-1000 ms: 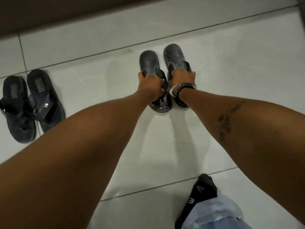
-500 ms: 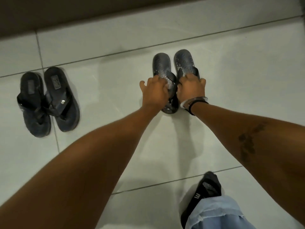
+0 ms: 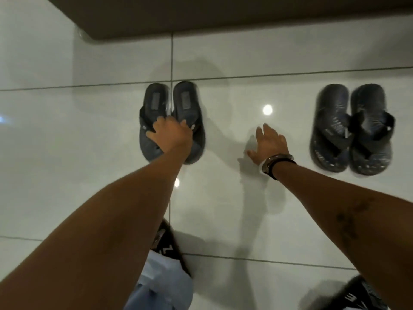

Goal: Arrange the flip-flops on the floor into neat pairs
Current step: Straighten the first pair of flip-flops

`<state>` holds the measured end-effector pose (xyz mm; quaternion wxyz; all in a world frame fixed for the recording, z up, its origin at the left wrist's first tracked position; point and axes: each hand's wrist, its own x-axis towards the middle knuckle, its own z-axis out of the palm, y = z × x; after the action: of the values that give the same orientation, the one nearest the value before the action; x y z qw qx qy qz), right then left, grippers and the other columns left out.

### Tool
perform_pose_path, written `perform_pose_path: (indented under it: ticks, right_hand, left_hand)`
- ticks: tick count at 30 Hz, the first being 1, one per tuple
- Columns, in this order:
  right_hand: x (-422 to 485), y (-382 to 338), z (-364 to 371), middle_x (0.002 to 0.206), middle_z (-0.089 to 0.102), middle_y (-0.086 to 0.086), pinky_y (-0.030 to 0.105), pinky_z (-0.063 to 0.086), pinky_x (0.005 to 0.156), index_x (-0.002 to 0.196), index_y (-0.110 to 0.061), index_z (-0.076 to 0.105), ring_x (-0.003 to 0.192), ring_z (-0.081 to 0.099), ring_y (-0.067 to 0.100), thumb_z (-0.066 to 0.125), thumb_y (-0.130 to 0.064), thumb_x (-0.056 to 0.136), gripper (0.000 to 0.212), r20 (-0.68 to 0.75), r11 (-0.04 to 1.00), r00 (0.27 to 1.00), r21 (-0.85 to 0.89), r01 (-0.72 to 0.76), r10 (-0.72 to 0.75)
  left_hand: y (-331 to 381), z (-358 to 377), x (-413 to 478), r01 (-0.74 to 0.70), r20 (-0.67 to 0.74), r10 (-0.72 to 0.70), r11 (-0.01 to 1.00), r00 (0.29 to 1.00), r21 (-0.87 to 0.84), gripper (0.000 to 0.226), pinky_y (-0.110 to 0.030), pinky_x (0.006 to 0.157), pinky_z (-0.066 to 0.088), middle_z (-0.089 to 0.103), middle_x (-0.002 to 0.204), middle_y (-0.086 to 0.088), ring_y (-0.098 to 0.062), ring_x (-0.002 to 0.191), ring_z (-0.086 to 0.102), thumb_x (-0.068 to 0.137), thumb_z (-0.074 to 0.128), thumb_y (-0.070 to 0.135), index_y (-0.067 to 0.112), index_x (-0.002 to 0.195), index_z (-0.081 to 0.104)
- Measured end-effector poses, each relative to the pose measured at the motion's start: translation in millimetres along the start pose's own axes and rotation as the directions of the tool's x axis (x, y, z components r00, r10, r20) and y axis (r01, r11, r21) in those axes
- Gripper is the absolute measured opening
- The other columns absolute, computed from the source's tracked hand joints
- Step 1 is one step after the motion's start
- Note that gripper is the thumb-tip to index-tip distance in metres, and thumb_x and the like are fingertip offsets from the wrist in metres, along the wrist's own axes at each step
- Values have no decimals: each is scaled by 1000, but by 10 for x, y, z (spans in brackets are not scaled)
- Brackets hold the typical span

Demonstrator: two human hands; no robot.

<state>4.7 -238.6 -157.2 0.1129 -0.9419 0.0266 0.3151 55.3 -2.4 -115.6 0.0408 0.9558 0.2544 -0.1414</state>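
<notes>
My left hand (image 3: 172, 136) has left the patterned pair and now lies on the straps of the plain dark rubber flip-flops (image 3: 171, 121), fingers curled over both; whether they pinch I cannot tell. That pair sits side by side across a grout line of the glossy white tiled floor (image 3: 67, 153), bare tile to its left. My right hand (image 3: 269, 143), fingers spread, hovers holding nothing over bare tile between the pairs. The patterned dark flip-flops (image 3: 352, 128) sit together at far right, near the frame edge
</notes>
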Motion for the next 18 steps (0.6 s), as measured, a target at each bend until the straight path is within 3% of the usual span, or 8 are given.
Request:
perform_pose_path:
  ticks: [5, 12, 18]
  right_hand:
    - [323, -392, 253, 162, -10, 9, 50, 11, 121, 151, -13, -1, 149, -4, 24, 63, -46, 85, 98, 116, 983, 976, -8, -185, 185]
    - [476, -396, 404, 160, -18, 5, 54, 16, 117, 151, -26, -5, 149, -8, 25, 79, -49, 68, 120, 84, 962, 958, -13, -273, 273]
    - [518, -455, 348, 160, -17, 8, 54, 22, 117, 150, -27, -7, 149, -5, 28, 83, -49, 63, 128, 85, 953, 949, -47, -301, 304]
  left_hand:
    - [-213, 134, 443, -64, 195, 52, 996, 979, 56, 36, -56, 116, 15, 64, 122, -11, -32, 125, 49, 91, 55, 41, 15, 115, 63]
    - [-324, 328, 642, -21, 143, 24, 1000, 989, -24, 14, -48, 109, 22, 72, 100, -10, -31, 102, 64, 91, 56, 21, 15, 100, 65]
    - [-571, 252, 631, -86, 108, 85, 996, 991, 1, 13, -48, 106, 31, 71, 86, -12, -32, 87, 64, 87, 57, 23, 12, 89, 64]
